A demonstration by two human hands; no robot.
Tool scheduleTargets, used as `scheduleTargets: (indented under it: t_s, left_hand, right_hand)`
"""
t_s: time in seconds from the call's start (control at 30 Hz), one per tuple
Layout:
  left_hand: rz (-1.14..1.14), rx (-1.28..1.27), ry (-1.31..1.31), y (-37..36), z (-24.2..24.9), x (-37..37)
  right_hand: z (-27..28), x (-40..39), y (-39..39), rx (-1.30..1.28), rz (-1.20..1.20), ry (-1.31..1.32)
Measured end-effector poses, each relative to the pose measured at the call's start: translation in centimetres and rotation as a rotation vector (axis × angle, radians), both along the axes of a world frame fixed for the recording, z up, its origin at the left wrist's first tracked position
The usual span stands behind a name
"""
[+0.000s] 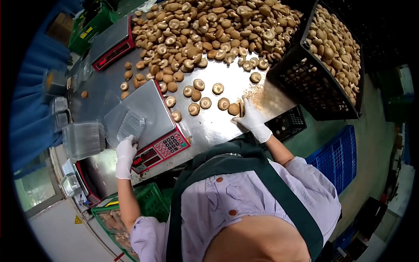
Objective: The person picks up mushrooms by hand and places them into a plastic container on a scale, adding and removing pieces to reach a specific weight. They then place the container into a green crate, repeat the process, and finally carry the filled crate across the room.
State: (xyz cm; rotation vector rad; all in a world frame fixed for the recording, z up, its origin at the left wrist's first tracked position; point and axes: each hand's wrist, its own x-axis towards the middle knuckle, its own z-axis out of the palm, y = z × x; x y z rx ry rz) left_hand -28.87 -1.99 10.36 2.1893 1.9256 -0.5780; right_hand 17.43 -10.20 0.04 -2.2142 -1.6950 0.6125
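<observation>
My left hand (126, 150), in a white glove, grips the edge of a clear plastic container (131, 125) over the near-left side of a red-edged scale (152, 111). My right hand (252, 117), also gloved, rests on the metal table with its fingers at a mushroom (233, 109); a mushroom seen edge-on lies between thumb and fingers. Several loose mushrooms (205, 103) are spread between the scale and my right hand. Behind them rises a large mushroom pile (209, 30).
A black crate (321, 78) full of mushrooms stands at the right. Stacked clear containers (83, 139) sit left of the scale. A second scale (111, 41) is at the back left. A green crate (150, 201) and a blue pallet (336, 159) are below table level.
</observation>
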Motion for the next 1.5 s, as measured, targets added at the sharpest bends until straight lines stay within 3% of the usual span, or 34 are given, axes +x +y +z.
scheduleTargets:
  t_s: [0.07, 0.13, 0.17, 0.23, 0.27, 0.33, 0.37, 0.43, 0.53, 0.6, 0.7, 0.8, 0.93, 0.97, 1.1, 1.2, 1.27, 1.33, 1.5]
  left_hand:
    - [0.044, -0.112, -0.01, -0.8, 2.3, 2.0]
    - [0.083, 0.039, 0.028, -2.4, 4.2, 5.1]
    - [-0.042, 0.308, 0.019, -3.1, 3.8, 6.1]
    - [-0.102, 0.542, -0.299, -3.2, 4.0, 10.6]
    - [-0.159, 0.538, -0.532, -3.4, 3.6, 12.9]
    - [0.102, 0.262, -0.9, -3.8, 1.0, 18.0]
    - [0.21, 0.119, -0.872, -3.7, -1.4, 19.9]
    - [0.231, -0.008, -0.55, -2.8, -4.6, 23.5]
    - [0.361, 0.113, -0.59, -0.1, -9.4, 26.9]
    - [0.325, 0.231, -0.621, 2.3, -11.0, 27.5]
    - [0.311, 0.308, -0.611, 6.2, -10.7, 27.5]
    - [0.294, 0.23, -0.464, 9.0, -7.4, 27.6]
    - [0.101, 0.377, -0.39, 12.2, -6.5, 27.4]
    - [0.111, 0.365, -0.407, 13.3, -6.5, 27.2]
    - [0.099, 0.318, -0.354, 17.7, -7.4, 27.3]
    - [0.081, 0.244, -0.37, 18.6, -8.1, 28.3]
    - [0.035, 0.237, -0.434, 17.5, -8.7, 28.5]
    - [-0.023, 0.331, -0.445, 15.6, -9.1, 29.1]
    - [-0.132, 0.406, -0.624, 11.5, -10.7, 30.5]
  right_hand:
    - [0.6, -0.7, 0.4, -0.156, 0.054, 0.057]
    - [-0.4, -1.2, 0.9, -0.159, 0.05, 0.109]
    - [-1.3, -1.4, 1.0, -0.059, 0.068, 0.089]
    - [-1.0, -1.9, 2.3, -0.07, 0.051, 0.107]
    - [-0.9, -1.9, 3.1, -0.078, 0.037, 0.121]
    - [-1.4, -1.6, 5.2, -0.085, 0.06, 0.175]
    - [-1.0, -1.7, 6.4, -0.058, 0.071, 0.182]
    - [-2.1, -1.9, 9.0, 0.033, 0.095, 0.213]
    - [-2.6, -2.9, 12.8, 0.059, 0.191, 0.256]
    - [-2.5, -3.2, 15.3, 0.068, 0.262, 0.263]
    - [-0.9, -2.4, 18.6, 0.079, 0.401, 0.353]
    - [2.0, -0.4, 21.8, 0.109, 0.439, 0.162]
    - [3.8, 0.9, 26.5, 0.32, 0.395, 0.055]
    - [3.0, 1.0, 28.1, 0.395, 0.403, 0.039]
    - [1.0, -0.6, 31.9, 0.292, 0.515, -0.051]
    - [-0.1, -2.9, 30.5, 0.267, 0.591, -0.168]
    - [-0.8, -1.8, 29.1, 0.369, 0.563, -0.103]
    - [-0.7, -0.5, 27.0, 0.315, 0.571, 0.099]
    - [-1.8, 1.1, 21.8, 0.638, 0.557, 0.149]
